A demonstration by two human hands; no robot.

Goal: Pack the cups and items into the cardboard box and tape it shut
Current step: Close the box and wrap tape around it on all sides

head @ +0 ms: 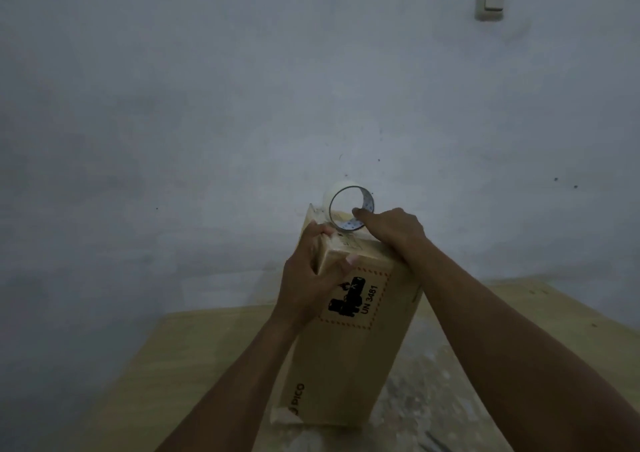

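Forearms (239,379) frame cardboard box (346,365), closed, stood on end. Left hand (311,275) grips its top corner; right hand (394,232) pinches tape roll (367,203) between hands. Packing looks done; taping seemingly unfinished.

Left hand (311,278) grips box (349,365), right hand (394,232) holds tape (369,205).
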